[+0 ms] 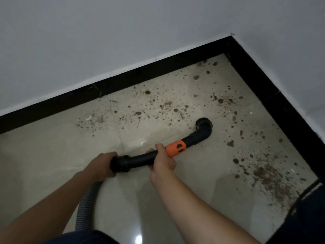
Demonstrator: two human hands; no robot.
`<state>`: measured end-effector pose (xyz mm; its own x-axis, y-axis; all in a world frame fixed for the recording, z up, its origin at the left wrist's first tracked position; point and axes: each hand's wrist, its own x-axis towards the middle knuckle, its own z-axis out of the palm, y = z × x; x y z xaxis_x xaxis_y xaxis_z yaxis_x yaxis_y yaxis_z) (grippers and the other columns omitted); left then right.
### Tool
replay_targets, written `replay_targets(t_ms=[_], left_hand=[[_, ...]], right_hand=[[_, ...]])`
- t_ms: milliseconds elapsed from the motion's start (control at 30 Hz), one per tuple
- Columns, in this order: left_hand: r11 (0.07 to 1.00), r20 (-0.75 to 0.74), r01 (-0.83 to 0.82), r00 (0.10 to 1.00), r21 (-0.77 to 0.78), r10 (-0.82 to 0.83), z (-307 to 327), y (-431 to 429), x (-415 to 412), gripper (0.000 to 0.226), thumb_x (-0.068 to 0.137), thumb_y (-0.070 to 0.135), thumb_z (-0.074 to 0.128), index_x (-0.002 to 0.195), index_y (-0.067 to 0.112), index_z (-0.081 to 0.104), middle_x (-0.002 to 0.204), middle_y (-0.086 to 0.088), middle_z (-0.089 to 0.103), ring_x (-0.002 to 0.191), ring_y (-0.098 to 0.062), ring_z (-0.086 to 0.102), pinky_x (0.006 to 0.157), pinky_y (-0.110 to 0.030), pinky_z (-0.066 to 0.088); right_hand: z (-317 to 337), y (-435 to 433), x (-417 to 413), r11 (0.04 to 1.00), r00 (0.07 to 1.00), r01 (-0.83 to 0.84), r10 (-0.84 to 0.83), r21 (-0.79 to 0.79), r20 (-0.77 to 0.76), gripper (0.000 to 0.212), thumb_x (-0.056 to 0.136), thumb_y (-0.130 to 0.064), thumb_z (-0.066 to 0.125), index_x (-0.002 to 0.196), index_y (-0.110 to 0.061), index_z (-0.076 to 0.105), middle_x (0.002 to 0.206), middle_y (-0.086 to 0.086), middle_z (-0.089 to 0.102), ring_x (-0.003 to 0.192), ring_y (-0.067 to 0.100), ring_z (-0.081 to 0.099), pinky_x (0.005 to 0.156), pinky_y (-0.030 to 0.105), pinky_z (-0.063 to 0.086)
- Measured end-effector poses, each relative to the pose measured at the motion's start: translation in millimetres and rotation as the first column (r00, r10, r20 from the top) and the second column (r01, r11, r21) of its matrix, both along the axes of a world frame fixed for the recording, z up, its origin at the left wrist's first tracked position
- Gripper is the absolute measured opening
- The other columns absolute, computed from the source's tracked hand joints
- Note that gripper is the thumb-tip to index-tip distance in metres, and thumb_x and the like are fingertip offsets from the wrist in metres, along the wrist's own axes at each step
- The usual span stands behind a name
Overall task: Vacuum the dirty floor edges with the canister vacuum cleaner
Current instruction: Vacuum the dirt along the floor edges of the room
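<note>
The fingers of the left hand [102, 163] are curled round the thick black cuff at the near end of the vacuum tube [140, 158], with the knuckles towards us. The right hand [163, 161] grips the same tube further along, fingers wrapped over the top and touching the edge of an orange sleeve [176, 148]. Both hands are closed on the tube.

The tube is smooth black plastic, gently curved, and its long axis runs from lower left to upper right across our view, towards the corner of the room. The orange sleeve is matt and has 2 dark oval openings. Past it the tube meets an elbow that turns towards the far skirting and ends in a round brush head [204, 122] with a ridged rim. We cannot tell whether the head touches the floor or sits just above it.

From the left hand a grey ribbed hose [88, 199] loops down and back towards us.

The floor [52, 147] is glossy pale tile with thin joints. Brown dirt [263, 175], in crumbs and small clods, is scattered along both edges and is thickest at the right. A black skirting [158, 71] lines the 2 grey-white walls [105, 32], which meet in a corner at upper right. Dark clothing [307, 217] fills the lower right.
</note>
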<state>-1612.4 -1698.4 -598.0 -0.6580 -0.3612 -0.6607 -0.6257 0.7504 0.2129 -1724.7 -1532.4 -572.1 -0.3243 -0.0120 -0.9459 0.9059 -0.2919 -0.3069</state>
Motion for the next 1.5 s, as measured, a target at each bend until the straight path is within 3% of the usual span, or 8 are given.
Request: replay_targets(t_ms=[133, 233, 533, 700, 1000, 1133, 1333, 1500], left_hand=[[1.0, -0.004, 0.0, 1.0, -0.007, 0.0, 0.9, 0.6, 6.6, 0.044, 0.064, 0.016, 0.079, 0.104, 0.015, 0.06, 0.105, -0.008, 0.068, 0.101, -0.026, 0.062, 0.078, -0.029, 0.047], [0.997, -0.031, -0.075, 0.997, -0.035, 0.074, 1.6, -9.6, 14.8, 0.047, 0.064, 0.017, 0.08, 0.105, 0.015, 0.057, 0.101, -0.008, 0.067, 0.096, -0.027, 0.063, 0.073, -0.03, 0.046], [0.997, -0.056, -0.063, 0.996, 0.052, 0.066, -6.5, 1.3, 24.2, 0.042, 0.06, 0.019, 0.083, 0.091, 0.022, 0.054, 0.091, -0.001, 0.066, 0.086, -0.021, 0.062, 0.071, -0.029, 0.049], [0.985, -0.068, -0.157, 0.985, 0.066, 0.161, 2.2, -13.1, 24.9, 0.045, 0.059, 0.02, 0.085, 0.095, 0.018, 0.058, 0.087, 0.0, 0.065, 0.081, -0.019, 0.06, 0.064, -0.027, 0.044], [0.991, -0.122, 0.061, 0.991, 0.116, -0.047, -0.8, 10.5, -0.7, 0.045, 0.06, 0.015, 0.079, 0.101, 0.02, 0.059, 0.095, -0.001, 0.066, 0.09, -0.019, 0.062, 0.072, -0.027, 0.049], [0.992, -0.018, -0.007, 1.0, 0.125, 0.009, 0.2, -15.2, 35.9, 0.047, 0.055, 0.007, 0.078, 0.096, 0.021, 0.059, 0.093, 0.001, 0.064, 0.093, -0.021, 0.061, 0.073, -0.026, 0.046], [0.988, 0.037, -0.147, 0.989, 0.043, 0.146, 18.3, -42.2, 69.0, 0.056, 0.058, 0.006, 0.08, 0.109, 0.019, 0.06, 0.096, -0.001, 0.06, 0.095, -0.022, 0.058, 0.074, -0.023, 0.039], [0.993, -0.077, -0.024, 0.996, 0.113, 0.033, 15.8, -6.2, 21.8, 0.051, 0.057, 0.017, 0.082, 0.104, 0.02, 0.062, 0.095, 0.003, 0.064, 0.087, -0.016, 0.059, 0.07, -0.024, 0.043]], right_hand=[[0.7, -5.2, 11.8, 0.999, 1.0, -0.013, 0.012, 0.038, 0.007, 0.013, 0.075, -0.014, 0.075, 0.074, -0.008, 0.065, 0.066, 0.008, 0.072, 0.066, 0.022, 0.067, 0.084, 0.046, 0.058], [4.3, -30.2, 6.7, 0.999, 0.999, -0.048, 0.048, -0.004, 0.009, 0.014, 0.077, -0.014, 0.075, 0.076, -0.01, 0.061, 0.059, 0.004, 0.069, 0.062, 0.019, 0.066, 0.083, 0.045, 0.058], [1.7, -17.3, 13.6, 0.997, 0.997, -0.075, 0.074, -0.023, -0.023, 0.012, 0.079, -0.009, 0.074, 0.082, -0.006, 0.062, 0.061, 0.007, 0.068, 0.061, 0.021, 0.065, 0.08, 0.043, 0.059], [12.2, -51.4, -16.1, 0.951, 0.954, -0.296, 0.289, -0.092, -0.085, 0.021, 0.078, -0.011, 0.073, 0.093, -0.006, 0.06, 0.069, 0.01, 0.068, 0.063, 0.021, 0.065, 0.077, 0.041, 0.059], [-0.1, -4.7, 3.9, 1.0, 0.999, 0.006, -0.006, 0.015, -0.051, 0.01, 0.079, -0.006, 0.07, 0.077, -0.006, 0.06, 0.065, 0.01, 0.067, 0.06, 0.021, 0.064, 0.078, 0.042, 0.058], [-2.9, -24.2, 43.0, 0.998, 0.999, -0.044, 0.046, -0.047, 0.025, 0.01, 0.078, -0.008, 0.073, 0.079, -0.007, 0.063, 0.067, 0.008, 0.07, 0.066, 0.021, 0.066, 0.086, 0.043, 0.058], [3.8, -71.8, 50.6, 0.963, 0.979, -0.199, 0.203, -0.183, 0.004, 0.017, 0.079, -0.006, 0.074, 0.087, -0.006, 0.059, 0.064, 0.008, 0.066, 0.059, 0.017, 0.063, 0.079, 0.041, 0.058], [2.5, -39.8, 4.7, 0.984, 0.98, -0.178, 0.176, -0.012, -0.091, 0.018, 0.079, -0.015, 0.073, 0.087, -0.005, 0.061, 0.069, 0.01, 0.068, 0.06, 0.021, 0.065, 0.074, 0.04, 0.059]])
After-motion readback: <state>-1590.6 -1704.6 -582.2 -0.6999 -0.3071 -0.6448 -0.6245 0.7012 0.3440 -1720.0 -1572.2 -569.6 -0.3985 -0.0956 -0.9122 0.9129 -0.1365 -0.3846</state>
